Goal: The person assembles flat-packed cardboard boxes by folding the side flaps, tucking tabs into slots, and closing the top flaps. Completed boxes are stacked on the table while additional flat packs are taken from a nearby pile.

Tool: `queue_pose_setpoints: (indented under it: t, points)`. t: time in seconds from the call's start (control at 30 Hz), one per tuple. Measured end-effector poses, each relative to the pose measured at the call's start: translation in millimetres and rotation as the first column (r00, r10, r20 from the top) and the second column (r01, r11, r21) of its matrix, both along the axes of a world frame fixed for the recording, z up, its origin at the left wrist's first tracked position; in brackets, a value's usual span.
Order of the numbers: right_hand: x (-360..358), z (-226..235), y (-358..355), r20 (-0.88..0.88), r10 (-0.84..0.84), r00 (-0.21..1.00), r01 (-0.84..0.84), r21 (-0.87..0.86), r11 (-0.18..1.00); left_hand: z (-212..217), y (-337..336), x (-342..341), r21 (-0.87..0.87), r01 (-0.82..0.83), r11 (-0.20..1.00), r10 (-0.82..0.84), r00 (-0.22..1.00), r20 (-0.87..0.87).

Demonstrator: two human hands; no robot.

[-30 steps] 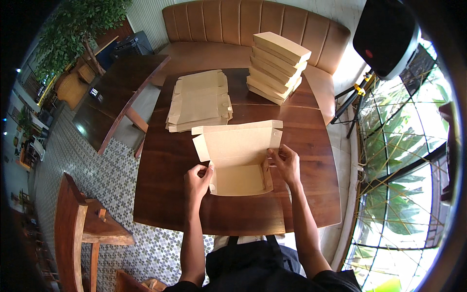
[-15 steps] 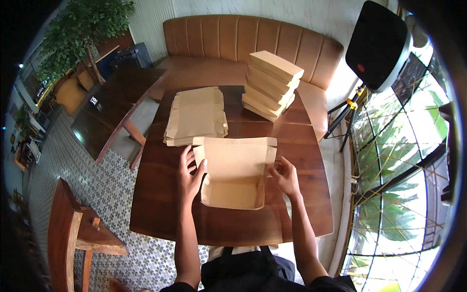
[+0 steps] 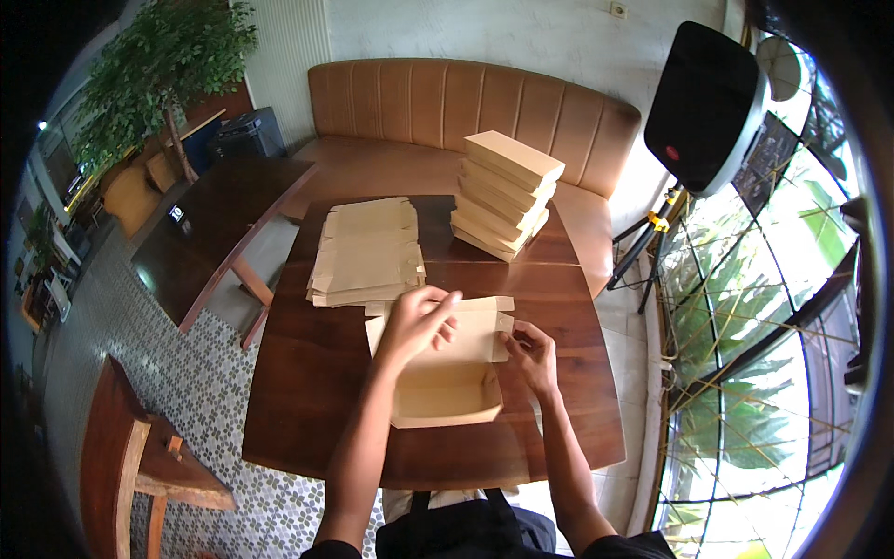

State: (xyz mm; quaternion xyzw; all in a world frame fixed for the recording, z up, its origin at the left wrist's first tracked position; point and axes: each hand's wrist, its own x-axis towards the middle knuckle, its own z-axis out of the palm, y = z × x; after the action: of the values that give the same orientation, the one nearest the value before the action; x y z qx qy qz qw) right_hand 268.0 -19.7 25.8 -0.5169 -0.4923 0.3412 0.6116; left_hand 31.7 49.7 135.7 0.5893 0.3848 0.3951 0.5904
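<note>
A brown cardboard box [image 3: 445, 410] stands on the table in front of me with its lid raised at the far side. Small flaps stick out along the lid's edges. Above the lid hovers my left hand [image 3: 419, 328], fingers loosely curled and thumb apart, with nothing in it; it hides part of the lid. At the lid's right side, my right hand [image 3: 531, 354] pinches the side flap between thumb and fingers. Just beyond the box lies a pile of flat cardboard blanks [image 3: 368, 247].
A stack of closed cardboard boxes [image 3: 507, 196] stands at the table's far right. Behind the dark wooden table [image 3: 307, 401] curves a brown padded bench [image 3: 400, 98]. A black speaker on a stand [image 3: 703, 107] is at the right, and a wooden chair [image 3: 121, 447] at the left.
My left hand has let go of the lid's left side and moved right, over the lid. My right hand stays at the right flap. The whole view has tilted up slightly.
</note>
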Motion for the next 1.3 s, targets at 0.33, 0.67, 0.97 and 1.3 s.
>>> queue_pose_setpoints:
  t: [0.33,0.67,0.97,1.3]
  points:
    - [-16,19,-18,0.269,-0.269,0.925,0.211,0.227,0.951,-8,-14,73,-0.156,0.054,0.986,-0.085,0.977,-0.196]
    - [-14,24,-19,-0.207,0.004,0.978,-0.012,-0.036,0.999,-37,-44,46,-0.033,0.008,0.999,-0.008,1.0,0.001]
    - [-17,39,-27,-0.276,0.112,0.954,-0.145,-0.1,0.984,-49,-63,49,0.075,-0.174,0.982,0.166,0.98,0.111]
    - [-32,39,-28,-0.327,0.05,0.944,-0.096,-0.126,0.987,-57,-65,51,0.198,-0.176,0.964,0.166,0.984,0.064]
